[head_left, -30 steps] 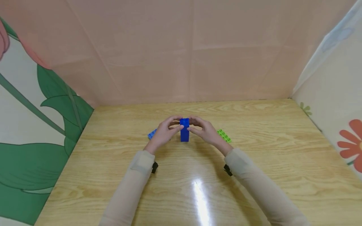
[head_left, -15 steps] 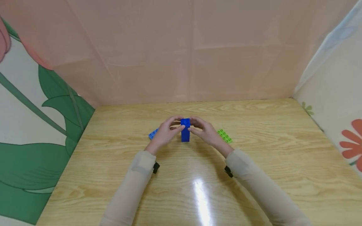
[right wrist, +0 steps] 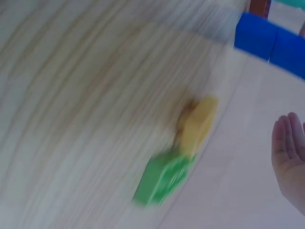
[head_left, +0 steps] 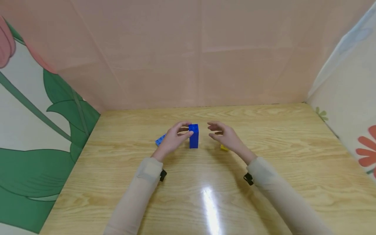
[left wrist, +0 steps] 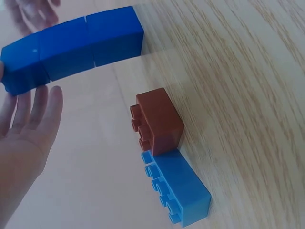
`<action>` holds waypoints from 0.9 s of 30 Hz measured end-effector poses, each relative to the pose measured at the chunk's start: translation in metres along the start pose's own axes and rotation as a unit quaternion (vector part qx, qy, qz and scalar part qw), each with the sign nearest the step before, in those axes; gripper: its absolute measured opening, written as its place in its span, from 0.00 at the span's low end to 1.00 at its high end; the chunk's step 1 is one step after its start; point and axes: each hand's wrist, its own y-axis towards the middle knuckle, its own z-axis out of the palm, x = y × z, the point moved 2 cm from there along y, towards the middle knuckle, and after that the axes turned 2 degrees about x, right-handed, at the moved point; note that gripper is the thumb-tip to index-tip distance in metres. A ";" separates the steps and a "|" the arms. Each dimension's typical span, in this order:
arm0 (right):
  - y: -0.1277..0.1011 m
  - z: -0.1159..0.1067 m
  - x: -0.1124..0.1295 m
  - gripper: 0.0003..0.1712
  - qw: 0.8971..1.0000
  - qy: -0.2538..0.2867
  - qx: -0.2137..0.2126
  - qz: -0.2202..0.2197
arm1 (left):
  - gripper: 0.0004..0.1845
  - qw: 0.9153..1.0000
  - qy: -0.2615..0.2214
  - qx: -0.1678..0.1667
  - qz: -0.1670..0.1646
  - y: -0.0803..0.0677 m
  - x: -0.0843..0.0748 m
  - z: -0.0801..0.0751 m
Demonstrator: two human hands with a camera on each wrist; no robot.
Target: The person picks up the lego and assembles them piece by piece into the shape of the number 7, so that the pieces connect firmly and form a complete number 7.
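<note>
blue tower (head_left: pixel 194 140) stands tall, top held by the left hand (head_left: pixel 171 139); the right hand (head_left: pixel 228 134), wide and empty, is nearer the yellow block (right wrist: pixel 197 128).

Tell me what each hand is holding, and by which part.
The left hand holds the upright stack of three dark-blue blocks by its top block. The right hand, apart from the stack, holds nothing.

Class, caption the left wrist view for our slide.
Left hand holding a blue tower near a brown brick and light-blue brick.
</note>
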 end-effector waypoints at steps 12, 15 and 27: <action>-0.025 -0.040 -0.040 0.22 0.996 -0.077 0.003 0.047 | 0.24 1.000 -0.008 -0.006 0.001 -0.001 0.003 0.001; -0.031 -0.043 -0.046 0.22 0.994 -0.087 0.008 0.060 | 0.24 1.000 -0.006 -0.008 0.001 0.000 0.006 0.002; -0.042 -0.055 -0.057 0.27 0.986 -0.127 0.035 0.098 | 0.24 1.000 -0.010 -0.010 0.000 0.002 0.007 0.003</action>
